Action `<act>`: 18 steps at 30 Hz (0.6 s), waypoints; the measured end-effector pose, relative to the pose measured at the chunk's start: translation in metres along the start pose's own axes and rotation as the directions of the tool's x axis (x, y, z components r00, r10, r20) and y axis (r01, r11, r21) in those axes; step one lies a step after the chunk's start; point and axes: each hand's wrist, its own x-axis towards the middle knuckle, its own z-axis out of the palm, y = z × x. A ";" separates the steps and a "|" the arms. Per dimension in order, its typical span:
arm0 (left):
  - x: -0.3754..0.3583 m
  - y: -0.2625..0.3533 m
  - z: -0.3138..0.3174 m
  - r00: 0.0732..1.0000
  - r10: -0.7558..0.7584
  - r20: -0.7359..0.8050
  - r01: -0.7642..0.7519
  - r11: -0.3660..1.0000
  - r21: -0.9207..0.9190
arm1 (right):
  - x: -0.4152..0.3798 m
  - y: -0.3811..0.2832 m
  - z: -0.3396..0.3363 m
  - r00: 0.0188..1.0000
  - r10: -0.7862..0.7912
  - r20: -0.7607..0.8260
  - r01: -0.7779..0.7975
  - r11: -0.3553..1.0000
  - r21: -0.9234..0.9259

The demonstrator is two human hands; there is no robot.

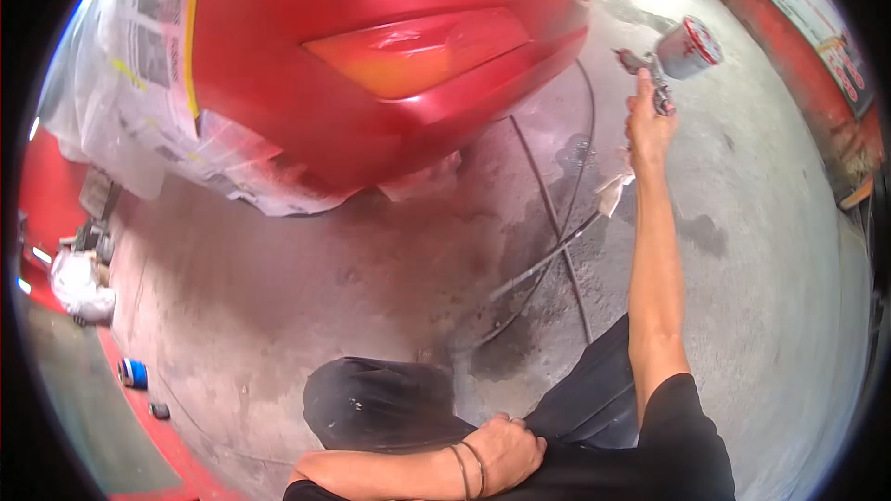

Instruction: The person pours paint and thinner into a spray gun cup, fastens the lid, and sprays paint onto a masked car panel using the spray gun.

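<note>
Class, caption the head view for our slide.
Right hand holds a grey metal spray gun with red-stained cylindrical cup near a glossy red bumper; left hand resting on black clothing.

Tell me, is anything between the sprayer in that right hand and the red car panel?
Nothing visible blocks the way from the sprayer to the red car panel. The thin hose seen through the gap appears to lie on the floor below.

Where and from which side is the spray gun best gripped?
The spray gun is probably best taken by its handle, from the wearer's side, where the right hand wraps it: the bulky cup sits at the far end, clear of that grip.
</note>
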 end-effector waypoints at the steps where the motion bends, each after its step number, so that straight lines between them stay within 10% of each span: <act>1: -0.003 0.005 0.001 0.999 -0.033 -0.032 0.033 0.999 0.001 | 0.007 0.011 0.002 0.995 -0.070 -0.064 0.065 0.995 -0.081; 5: -0.010 0.035 -0.012 0.989 -0.103 -0.105 0.114 0.988 0.105 | -0.023 0.020 -0.002 0.948 -0.318 -0.003 0.313 0.934 -0.172; 11: -0.005 0.038 -0.009 0.994 -0.113 0.000 0.112 0.989 -0.094 | -0.166 -0.080 -0.005 0.953 0.005 0.303 -0.042 0.992 0.115; 13: -0.005 0.037 -0.007 0.990 -0.134 0.047 0.138 0.987 -0.079 | -0.204 -0.118 -0.014 0.817 0.211 0.537 -0.321 0.939 0.120; 18: 0.013 0.040 -0.004 1.000 0.004 -0.004 -0.004 0.997 -0.072 | -0.255 -0.180 0.016 0.733 0.029 0.680 -0.331 0.888 0.319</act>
